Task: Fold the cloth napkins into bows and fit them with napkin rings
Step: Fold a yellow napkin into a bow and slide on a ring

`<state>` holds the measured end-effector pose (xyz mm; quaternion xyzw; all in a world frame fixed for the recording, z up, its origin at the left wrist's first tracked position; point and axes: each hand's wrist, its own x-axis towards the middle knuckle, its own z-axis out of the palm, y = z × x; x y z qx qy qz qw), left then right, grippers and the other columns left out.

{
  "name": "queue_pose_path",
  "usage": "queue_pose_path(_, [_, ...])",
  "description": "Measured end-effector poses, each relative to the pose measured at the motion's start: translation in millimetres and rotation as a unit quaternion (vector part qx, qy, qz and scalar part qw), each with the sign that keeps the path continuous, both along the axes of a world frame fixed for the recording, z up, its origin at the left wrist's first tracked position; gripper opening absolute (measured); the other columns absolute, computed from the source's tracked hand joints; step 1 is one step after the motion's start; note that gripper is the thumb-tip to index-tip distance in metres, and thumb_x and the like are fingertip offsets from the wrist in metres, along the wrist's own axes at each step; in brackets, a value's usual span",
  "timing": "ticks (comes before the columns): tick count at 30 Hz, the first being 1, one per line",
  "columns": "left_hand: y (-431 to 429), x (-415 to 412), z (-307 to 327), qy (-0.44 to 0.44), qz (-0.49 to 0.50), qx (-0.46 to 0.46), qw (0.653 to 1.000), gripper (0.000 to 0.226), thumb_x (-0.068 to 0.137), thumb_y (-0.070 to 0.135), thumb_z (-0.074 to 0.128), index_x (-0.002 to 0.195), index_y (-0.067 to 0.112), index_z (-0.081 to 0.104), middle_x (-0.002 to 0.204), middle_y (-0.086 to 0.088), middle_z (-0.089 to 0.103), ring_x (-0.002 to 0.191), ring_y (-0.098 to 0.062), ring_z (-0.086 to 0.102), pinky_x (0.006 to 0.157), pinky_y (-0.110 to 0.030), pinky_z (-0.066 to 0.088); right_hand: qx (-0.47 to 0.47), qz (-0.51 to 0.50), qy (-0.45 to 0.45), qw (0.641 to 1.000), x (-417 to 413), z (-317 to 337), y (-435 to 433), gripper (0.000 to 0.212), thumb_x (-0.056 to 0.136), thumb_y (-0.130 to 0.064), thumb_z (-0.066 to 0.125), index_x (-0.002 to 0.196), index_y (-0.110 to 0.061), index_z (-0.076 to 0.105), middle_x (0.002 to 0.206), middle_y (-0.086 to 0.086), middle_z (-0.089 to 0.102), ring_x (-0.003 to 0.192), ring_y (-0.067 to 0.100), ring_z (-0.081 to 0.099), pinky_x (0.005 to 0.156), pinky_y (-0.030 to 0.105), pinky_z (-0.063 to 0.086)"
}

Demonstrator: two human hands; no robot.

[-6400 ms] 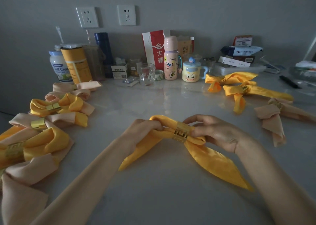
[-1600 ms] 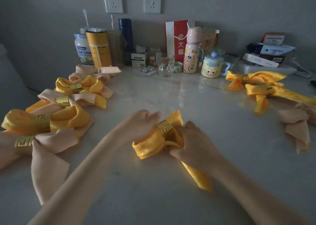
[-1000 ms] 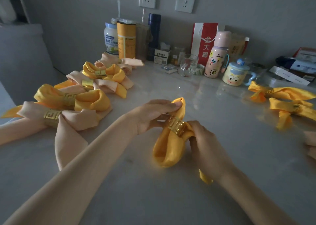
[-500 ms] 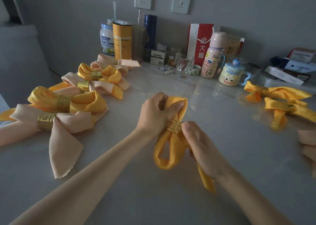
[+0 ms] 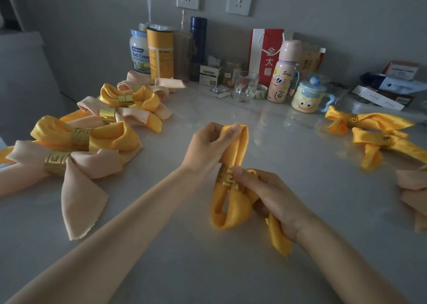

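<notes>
Yellow napkin [image 5: 233, 207] is held upright over the middle of the table [image 5: 231, 273], with the gold napkin ring [image 5: 226, 176] round its waist. Left hand [image 5: 208, 147] pinches the top loop, fingers curled on the fold. Right hand [image 5: 273, 199] grips below, thumb on the ring.

Risks:
- Cloth looks slick, so a hard tug up top could pull the lower loop through the ring.
- Loops may end up uneven next to the finished bows [image 5: 85, 138] at left.
- If the thumb slackens, the ring slides down the tail.

Done bows [image 5: 85, 141] left on table [image 5: 231, 269], more [image 5: 369, 128] right, bottles [image 5: 283, 72] behind.
</notes>
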<state>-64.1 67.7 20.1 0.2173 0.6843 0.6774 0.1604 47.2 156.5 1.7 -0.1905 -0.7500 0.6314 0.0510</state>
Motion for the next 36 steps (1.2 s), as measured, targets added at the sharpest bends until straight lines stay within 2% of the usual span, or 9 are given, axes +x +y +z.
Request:
queue_pose_path(3, [-7.0, -1.6, 5.8, -0.055, -0.131, -0.15, 0.978, 0.045, 0.089, 0.056, 0.046, 0.105, 0.015, 0.06, 0.09, -0.001, 0.064, 0.08, -0.013, 0.062, 0.073, -0.026, 0.053, -0.027, -0.071, 0.035, 0.997, 0.0, 1.3, 3.9, 0.056, 0.074, -0.062, 0.051, 0.083, -0.007, 0.057, 0.054, 0.008, 0.036, 0.038, 0.01, 0.029, 0.039, 0.02, 0.024])
queue_pose_path(6, [-7.5, 0.5, 3.1, -0.009, -0.22, -0.236, 0.946, 0.049, 0.079, 0.056, 0.06, 0.109, 0.017, 0.061, 0.105, -0.002, 0.067, 0.094, -0.013, 0.065, 0.086, -0.029, 0.053, 0.01, -0.095, 0.063, 0.993, 0.4, 0.0, 9.3, 0.07, 0.081, -0.062, 0.044, 0.08, 0.006, 0.054, 0.057, 0.01, 0.033, 0.04, 0.01, 0.028, 0.039, 0.019, 0.023])
queue_pose_path(12, [-16.6, -14.2, 10.8, -0.075, -0.242, -0.183, 0.95, 0.056, 0.06, 0.05, 0.067, 0.105, 0.018, 0.067, 0.108, -0.005, 0.069, 0.096, -0.014, 0.065, 0.08, -0.022, 0.052, 0.08, -0.048, 0.086, 0.992, 1.3, 3.1, 17.5, 0.046, 0.073, -0.058, 0.055, 0.091, -0.015, 0.057, 0.053, -0.014, 0.051, 0.045, 0.003, 0.046, 0.042, 0.014, 0.034])
queue_pose_path(15, [-21.2, -21.0, 8.8, -0.084, -0.27, -0.219, 0.934, 0.04, 0.07, 0.047, 0.064, 0.098, 0.019, 0.072, 0.097, 0.003, 0.072, 0.081, -0.003, 0.065, 0.073, -0.016, 0.052, 0.242, 0.031, 0.034, 0.969, 7.7, 1.3, 31.6, 0.046, 0.067, -0.05, 0.075, 0.105, -0.031, 0.058, 0.089, -0.02, 0.068, 0.082, -0.004, 0.063, 0.07, 0.017, 0.05])
queue_pose_path(20, [-17.7, -20.7, -0.5, -0.123, -0.292, -0.247, 0.916, 0.025, 0.091, 0.036, 0.054, 0.094, 0.017, 0.07, 0.088, 0.005, 0.073, 0.074, -0.003, 0.067, 0.073, -0.018, 0.052, 0.373, 0.043, 0.023, 0.927, 12.7, -7.8, 33.1, 0.044, 0.066, -0.054, 0.074, 0.106, -0.048, 0.055, 0.093, -0.023, 0.068, 0.089, -0.007, 0.063, 0.076, 0.017, 0.049])
queue_pose_path(24, [-17.1, -14.5, 0.2, -0.183, -0.29, -0.229, 0.911, 0.028, 0.093, 0.034, 0.05, 0.087, 0.014, 0.068, 0.074, -0.002, 0.069, 0.063, -0.014, 0.064, 0.068, -0.03, 0.055, 0.48, 0.058, 0.013, 0.875, 10.9, -12.4, 23.8, 0.056, 0.077, -0.074, 0.045, 0.11, -0.03, 0.057, 0.099, -0.002, 0.068, 0.094, 0.022, 0.064, 0.077, 0.037, 0.05])
queue_pose_path(27, [-6.3, -4.8, -7.3, -0.127, -0.248, -0.229, 0.933, 0.045, 0.084, 0.054, 0.052, 0.091, 0.012, 0.068, 0.076, -0.002, 0.068, 0.063, -0.011, 0.061, 0.064, -0.024, 0.05, 0.524, 0.019, 0.027, 0.851, 10.8, -10.5, 22.0, 0.054, 0.079, -0.069, 0.036, 0.106, -0.027, 0.058, 0.101, -0.001, 0.068, 0.097, 0.024, 0.062, 0.074, 0.034, 0.047])
queue_pose_path(32, [8.0, 4.5, -21.0, -0.064, -0.173, -0.193, 0.964, 0.05, 0.089, 0.053, 0.05, 0.105, 0.008, 0.064, 0.097, -0.006, 0.067, 0.091, -0.02, 0.062, 0.082, -0.03, 0.048, 0.536, -0.049, -0.037, 0.842, 5.8, -14.5, 17.3, 0.037, 0.091, -0.051, 0.042, 0.11, -0.02, 0.05, 0.108, 0.001, 0.062, 0.102, 0.027, 0.058, 0.076, 0.033, 0.041])
queue_pose_path(36, [10.5, 5.6, -19.4, -0.056, -0.151, -0.166, 0.973, 0.041, 0.09, 0.051, 0.049, 0.093, 0.013, 0.066, 0.08, 0.002, 0.063, 0.072, -0.009, 0.057, 0.068, -0.022, 0.044, 0.541, -0.071, -0.046, 0.837, 2.5, -12.2, 11.5, 0.033, 0.094, -0.045, 0.038, 0.104, -0.017, 0.052, 0.104, 0.007, 0.064, 0.099, 0.032, 0.058, 0.074, 0.034, 0.041])
